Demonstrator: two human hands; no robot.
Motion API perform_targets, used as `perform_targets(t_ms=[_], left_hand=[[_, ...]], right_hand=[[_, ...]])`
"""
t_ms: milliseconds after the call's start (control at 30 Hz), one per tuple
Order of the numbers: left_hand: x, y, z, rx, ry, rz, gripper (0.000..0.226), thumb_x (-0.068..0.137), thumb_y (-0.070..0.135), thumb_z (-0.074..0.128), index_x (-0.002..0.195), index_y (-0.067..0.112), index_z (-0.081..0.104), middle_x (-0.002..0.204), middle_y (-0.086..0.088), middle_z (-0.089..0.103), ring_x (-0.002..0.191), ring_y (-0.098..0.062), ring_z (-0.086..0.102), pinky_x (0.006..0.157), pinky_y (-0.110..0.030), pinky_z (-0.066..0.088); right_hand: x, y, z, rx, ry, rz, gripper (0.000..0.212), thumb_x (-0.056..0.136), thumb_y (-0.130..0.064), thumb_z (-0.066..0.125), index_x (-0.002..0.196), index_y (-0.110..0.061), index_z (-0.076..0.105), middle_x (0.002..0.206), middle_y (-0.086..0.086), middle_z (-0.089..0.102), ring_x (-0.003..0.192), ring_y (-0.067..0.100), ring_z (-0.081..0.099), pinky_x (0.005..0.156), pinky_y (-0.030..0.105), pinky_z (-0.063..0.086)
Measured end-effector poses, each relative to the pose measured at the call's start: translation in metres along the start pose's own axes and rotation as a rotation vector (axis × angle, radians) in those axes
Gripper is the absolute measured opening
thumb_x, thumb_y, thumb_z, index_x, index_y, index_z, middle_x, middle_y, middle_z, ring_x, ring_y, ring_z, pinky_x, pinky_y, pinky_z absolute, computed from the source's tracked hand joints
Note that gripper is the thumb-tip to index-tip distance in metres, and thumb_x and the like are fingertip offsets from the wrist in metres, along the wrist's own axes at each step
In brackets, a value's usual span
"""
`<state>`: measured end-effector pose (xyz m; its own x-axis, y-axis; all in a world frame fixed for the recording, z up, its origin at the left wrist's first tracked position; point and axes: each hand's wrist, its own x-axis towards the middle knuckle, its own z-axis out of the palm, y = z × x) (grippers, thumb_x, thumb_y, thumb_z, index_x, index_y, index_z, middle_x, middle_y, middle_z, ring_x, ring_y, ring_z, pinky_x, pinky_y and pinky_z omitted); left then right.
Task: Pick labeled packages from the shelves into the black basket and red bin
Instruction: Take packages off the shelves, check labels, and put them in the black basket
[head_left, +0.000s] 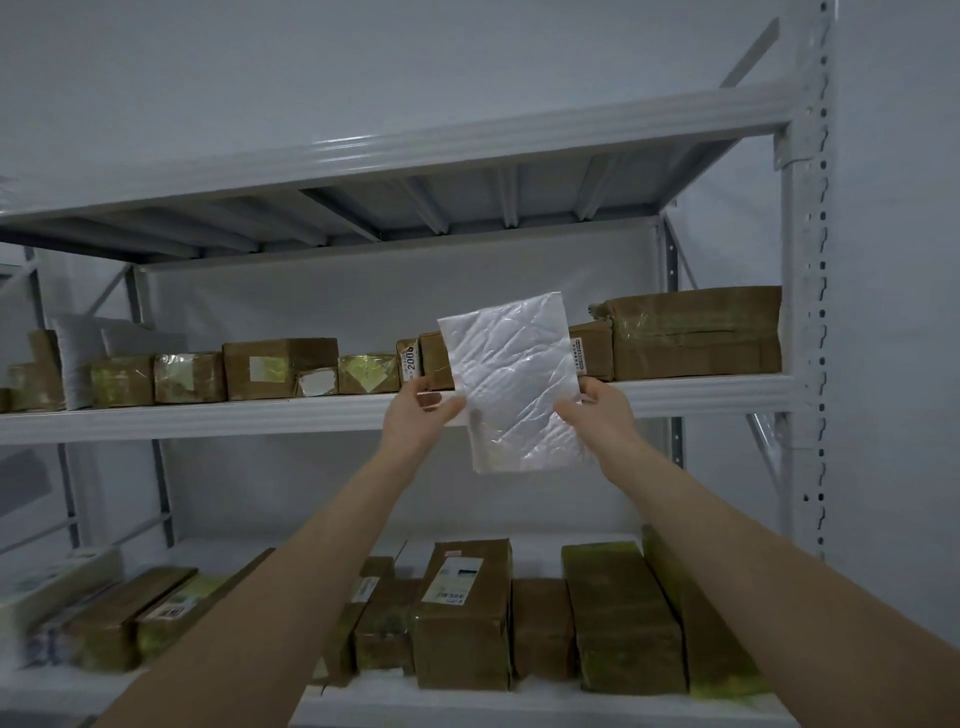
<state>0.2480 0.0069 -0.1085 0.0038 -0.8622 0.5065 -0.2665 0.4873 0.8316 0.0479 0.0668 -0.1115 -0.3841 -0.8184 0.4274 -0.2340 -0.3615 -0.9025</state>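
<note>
White crinkled pouch (514, 379) is held upright in the air, just in front of the front edge of the middle shelf (208, 415), toward its right end. The left hand (423, 410) pinches its left edge and the right hand (592, 410) pinches its right edge, both at about mid-height. No label shows on the side facing the camera, so the step in hand looks like a check. I would turn the pouch over between the two grips before committing it. It seems thin and floppy, so keeping both edges pinched should stop it folding. Brown cartons (280, 366) line the shelf behind it, and more lie on the lower shelf (467, 712), among them a labelled carton (462, 613). Neither basket nor bin is in view.
</note>
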Motion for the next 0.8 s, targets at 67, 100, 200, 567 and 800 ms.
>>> perform_targets(t_ms=[67, 100, 200, 567, 800], left_hand=[[0.0, -0.004, -0.001, -0.135, -0.067, -0.087, 0.061, 0.084, 0.03, 0.071, 0.136, 0.009, 0.046, 0.117, -0.005, 0.061, 0.104, -0.018, 0.056, 0.084, -0.032, 0.049], [-0.001, -0.005, -0.001, -0.181, -0.086, -0.107, 0.059, 0.085, 0.029, 0.07, 0.135, 0.008, 0.048, 0.113, -0.006, 0.061, 0.104, -0.019, 0.057, 0.082, -0.032, 0.049], [-0.002, -0.008, 0.004, -0.24, -0.101, -0.125, 0.043, 0.085, 0.025, 0.071, 0.123, 0.009, 0.059, 0.103, -0.003, 0.063, 0.091, -0.016, 0.059, 0.073, -0.027, 0.049], [-0.007, -0.014, 0.006, -0.292, -0.198, -0.076, 0.011, 0.094, 0.022, 0.058, 0.094, 0.022, 0.069, 0.086, 0.008, 0.075, 0.069, -0.01, 0.067, 0.059, -0.022, 0.053], [-0.01, -0.021, 0.016, -0.231, -0.335, -0.092, 0.029, 0.096, 0.015, 0.052, 0.088, 0.031, 0.075, 0.087, 0.01, 0.074, 0.074, -0.004, 0.066, 0.061, -0.02, 0.052]], right_hand=[[-0.003, 0.001, -0.004, -0.003, -0.015, -0.007, 0.017, 0.086, -0.007, 0.062, 0.088, -0.023, 0.063, 0.083, -0.006, 0.063, 0.075, 0.012, 0.061, 0.062, 0.024, 0.05], [-0.005, 0.002, -0.006, 0.0, -0.025, -0.008, 0.017, 0.087, -0.008, 0.063, 0.085, -0.024, 0.062, 0.084, -0.005, 0.064, 0.074, 0.011, 0.061, 0.061, 0.024, 0.05], [-0.007, 0.004, -0.009, -0.006, -0.053, -0.008, 0.006, 0.089, -0.009, 0.063, 0.09, -0.015, 0.063, 0.085, 0.0, 0.065, 0.073, 0.011, 0.059, 0.062, 0.024, 0.047], [-0.011, 0.019, -0.029, 0.004, 0.003, 0.315, 0.038, 0.095, -0.048, 0.049, 0.115, -0.015, 0.055, 0.097, 0.007, 0.069, 0.079, 0.017, 0.056, 0.065, 0.027, 0.045], [-0.017, 0.033, -0.029, 0.045, -0.105, 0.398, 0.033, 0.09, -0.02, 0.066, 0.119, -0.006, 0.062, 0.1, 0.009, 0.069, 0.08, 0.016, 0.062, 0.058, 0.024, 0.049]])
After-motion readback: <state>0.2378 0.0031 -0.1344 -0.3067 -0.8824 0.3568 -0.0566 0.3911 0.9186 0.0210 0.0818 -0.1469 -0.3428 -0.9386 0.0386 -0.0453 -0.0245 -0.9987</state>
